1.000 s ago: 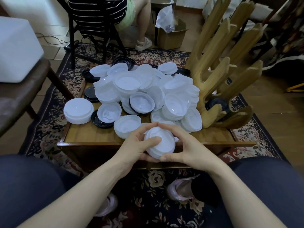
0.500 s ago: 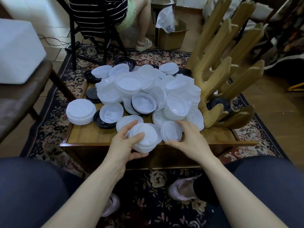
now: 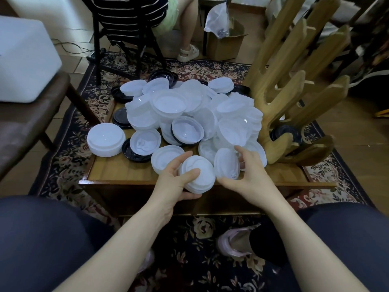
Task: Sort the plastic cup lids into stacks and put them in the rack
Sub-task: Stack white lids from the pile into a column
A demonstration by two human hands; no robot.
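Note:
My left hand [image 3: 175, 181] grips a small stack of white lids [image 3: 200, 175] over the table's near edge, thumb on top and fingers underneath. Just to the right, my right hand [image 3: 250, 175] curls around a tilted white lid [image 3: 226, 165] at the front of the pile, thumb below it and fingers at its far side. A big heap of white and black lids [image 3: 189, 116] covers the wooden table [image 3: 117, 171]. The wooden rack [image 3: 288, 98] stands at the right end, with a black lid [image 3: 284, 132] low between its prongs.
A neat stack of white lids [image 3: 106, 140] sits at the table's left. A dark wooden bench [image 3: 27, 123] with a white box [image 3: 23, 60] is on the left. Beyond the table a seated person [image 3: 147, 15] and a cardboard box [image 3: 225, 43].
My two hands have come apart. The left hand carried the stack slightly left and keeps it; the right hand let go and reached forward to a tilted lid in the pile.

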